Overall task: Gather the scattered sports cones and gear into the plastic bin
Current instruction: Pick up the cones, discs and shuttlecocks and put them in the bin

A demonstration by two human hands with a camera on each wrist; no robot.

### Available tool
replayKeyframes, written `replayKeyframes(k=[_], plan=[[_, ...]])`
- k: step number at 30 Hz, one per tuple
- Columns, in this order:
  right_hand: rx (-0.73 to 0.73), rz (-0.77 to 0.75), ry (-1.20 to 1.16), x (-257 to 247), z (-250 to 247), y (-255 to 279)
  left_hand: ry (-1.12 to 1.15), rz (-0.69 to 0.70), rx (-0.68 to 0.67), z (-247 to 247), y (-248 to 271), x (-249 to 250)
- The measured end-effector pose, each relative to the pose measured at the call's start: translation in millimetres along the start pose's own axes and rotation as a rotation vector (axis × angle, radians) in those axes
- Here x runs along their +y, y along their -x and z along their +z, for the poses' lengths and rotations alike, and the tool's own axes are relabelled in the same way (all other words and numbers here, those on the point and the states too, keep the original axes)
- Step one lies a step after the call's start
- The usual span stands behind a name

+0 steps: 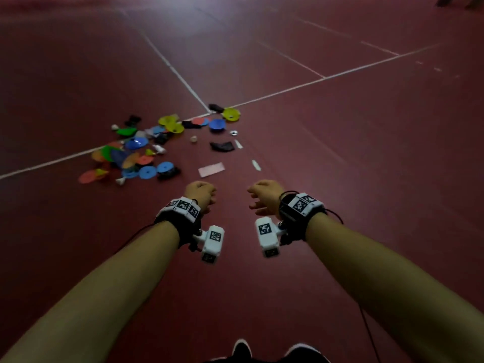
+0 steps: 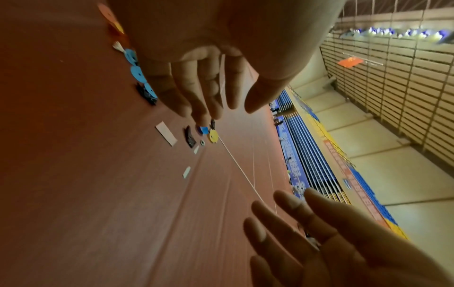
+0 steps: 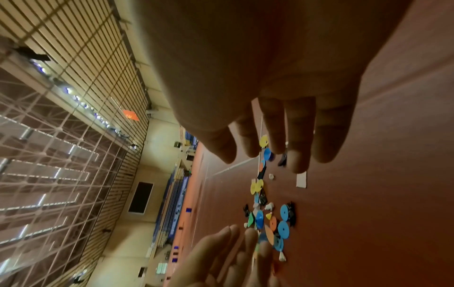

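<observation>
Head view: two bare forearms are held out over a dark red court floor [image 1: 340, 153] marked with white lines. The left hand [image 1: 200, 195] is seen with its fingers loosely curled under and nothing grasped. The right hand [image 1: 264, 196] is likewise empty, its fingers relaxed and slightly spread. Both hands are raised above the floor and kept apart from each other, and a tracking band with black-and-white markers is worn on each wrist.

The scattered cones [image 1: 136, 150] are spread on the floor ahead and to the left, well apart from both hands. Flat disc cones in blue, yellow, green and orange are lying mixed with small black items and white shuttlecocks. A yellow cone [image 1: 231, 114] is set at the far edge of the spread, just beside the crossing of two white lines, and a blue cone [image 1: 217, 124] lies near it. A black piece of gear [image 1: 222, 146] is lying apart on the right side of the pile, and a pale rectangular card [image 1: 211, 169] is lying flat between the pile and the hands.

From the wrist views, open fingers holding nothing are confirmed, and the same cones are seen past the fingertips. The plastic bin cannot be found in any view.
</observation>
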State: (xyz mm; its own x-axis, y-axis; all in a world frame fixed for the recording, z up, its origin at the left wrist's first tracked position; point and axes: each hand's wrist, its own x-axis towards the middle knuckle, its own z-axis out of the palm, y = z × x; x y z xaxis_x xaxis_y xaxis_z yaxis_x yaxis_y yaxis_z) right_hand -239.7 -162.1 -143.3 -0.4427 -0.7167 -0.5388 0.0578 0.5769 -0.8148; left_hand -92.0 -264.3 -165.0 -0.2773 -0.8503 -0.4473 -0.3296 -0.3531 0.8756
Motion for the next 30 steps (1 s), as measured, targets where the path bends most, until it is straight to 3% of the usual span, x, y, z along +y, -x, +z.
replayKeyframes(k=[8,13,19,24,30], plan=[[-0.156,0.012,0.121,-85,93,-157,0.091,-0.113,0.131,-82,-139,6],[-0.233,0.027,0.124,-147,142,-285,0.104,-0.115,0.187,-113,-256,49],[-0.303,0.025,0.135,-265,209,-430,0.102,-0.168,0.298,-179,-397,123],[-0.368,-0.007,0.279,-334,258,-513,0.154,-0.247,0.310,-231,-487,160],[-0.356,0.005,0.451,-374,321,-642,0.194,-0.322,0.270,-275,-635,174]])
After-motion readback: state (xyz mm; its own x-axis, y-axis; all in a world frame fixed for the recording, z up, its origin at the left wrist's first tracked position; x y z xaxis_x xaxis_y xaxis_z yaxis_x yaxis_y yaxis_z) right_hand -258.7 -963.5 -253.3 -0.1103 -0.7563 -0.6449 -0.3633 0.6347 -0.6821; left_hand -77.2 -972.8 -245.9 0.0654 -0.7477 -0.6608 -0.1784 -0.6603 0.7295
